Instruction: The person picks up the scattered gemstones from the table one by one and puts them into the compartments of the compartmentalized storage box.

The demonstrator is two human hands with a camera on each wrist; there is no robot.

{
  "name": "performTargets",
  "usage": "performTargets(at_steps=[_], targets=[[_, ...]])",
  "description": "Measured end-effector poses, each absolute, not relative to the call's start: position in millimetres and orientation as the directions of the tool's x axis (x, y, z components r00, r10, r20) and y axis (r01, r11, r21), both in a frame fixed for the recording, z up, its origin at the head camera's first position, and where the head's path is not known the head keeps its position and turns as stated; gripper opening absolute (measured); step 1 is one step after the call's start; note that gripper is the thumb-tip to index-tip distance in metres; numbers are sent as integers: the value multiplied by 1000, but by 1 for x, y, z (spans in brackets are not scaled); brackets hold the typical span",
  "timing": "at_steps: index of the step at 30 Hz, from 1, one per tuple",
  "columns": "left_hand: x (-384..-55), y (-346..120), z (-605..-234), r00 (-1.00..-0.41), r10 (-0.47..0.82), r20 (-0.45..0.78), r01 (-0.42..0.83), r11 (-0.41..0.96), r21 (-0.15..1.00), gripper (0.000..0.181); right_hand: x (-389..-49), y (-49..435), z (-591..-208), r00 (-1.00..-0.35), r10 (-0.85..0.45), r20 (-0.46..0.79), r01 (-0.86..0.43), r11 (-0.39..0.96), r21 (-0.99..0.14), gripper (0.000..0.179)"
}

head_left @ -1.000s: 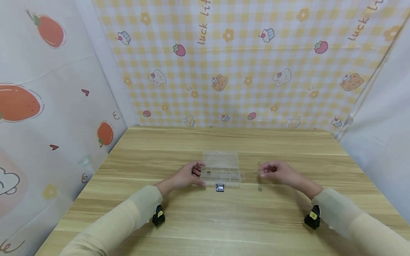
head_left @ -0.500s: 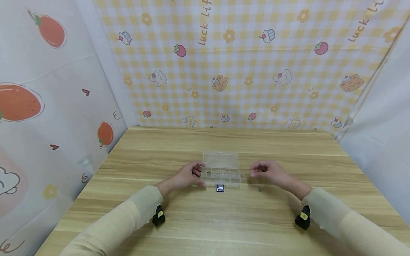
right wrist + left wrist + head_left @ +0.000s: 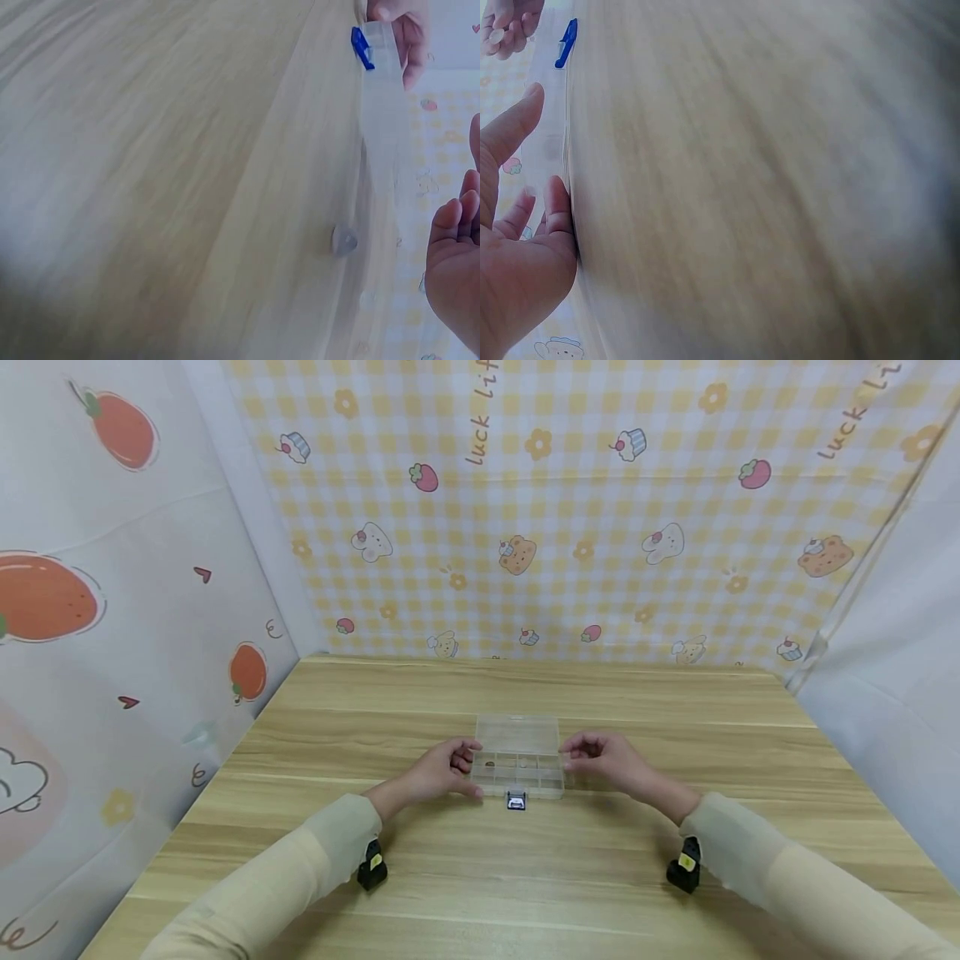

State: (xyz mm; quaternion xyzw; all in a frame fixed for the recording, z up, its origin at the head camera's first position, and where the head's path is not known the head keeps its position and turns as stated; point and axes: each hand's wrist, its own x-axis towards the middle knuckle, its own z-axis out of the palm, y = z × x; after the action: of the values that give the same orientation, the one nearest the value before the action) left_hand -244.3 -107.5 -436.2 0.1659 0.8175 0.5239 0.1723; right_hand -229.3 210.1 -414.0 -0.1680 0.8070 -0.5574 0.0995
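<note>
A clear plastic compartment box (image 3: 551, 786) stands on the table with its lid (image 3: 517, 733) folded back. In the head view my left hand (image 3: 448, 768) grips the box's left end, thumb at the front corner and fingers farther back. My right hand (image 3: 606, 758) is by the box's right end. In the left wrist view, its fingers pinch a small, pale, see-through round piece (image 3: 496, 35). Inside the back compartments lie a small brown piece (image 3: 490, 765) and a pale round piece (image 3: 522, 765). A blue latch (image 3: 516, 800) sticks out at the box's front.
In the right wrist view a small greyish, see-through rounded piece (image 3: 343, 240) lies on the wooden table (image 3: 480, 877), to the right of the box. A yellow checked cloth (image 3: 570, 527) hangs behind the table, with white cloth at both sides.
My right hand has moved left from the small pieces on the table to the box's right end. My left hand has stayed on the box.
</note>
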Motion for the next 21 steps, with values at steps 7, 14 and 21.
performTargets(at_steps=[7, 14, 21], targets=[[-245, -109, -437, -882, 459, -102, 95, 386, 918, 73, -232, 193, -408, -921, -388, 36, -169, 315, -934, 27], [-245, -109, -437, -882, 461, -100, 95, 380, 920, 73, -236, 176, -405, -893, -446, 60, -205, 284, -937, 25], [-246, -109, -438, -882, 460, -103, 96, 389, 916, 72, -241, 156, -407, -882, -465, 74, -234, 297, -926, 22]])
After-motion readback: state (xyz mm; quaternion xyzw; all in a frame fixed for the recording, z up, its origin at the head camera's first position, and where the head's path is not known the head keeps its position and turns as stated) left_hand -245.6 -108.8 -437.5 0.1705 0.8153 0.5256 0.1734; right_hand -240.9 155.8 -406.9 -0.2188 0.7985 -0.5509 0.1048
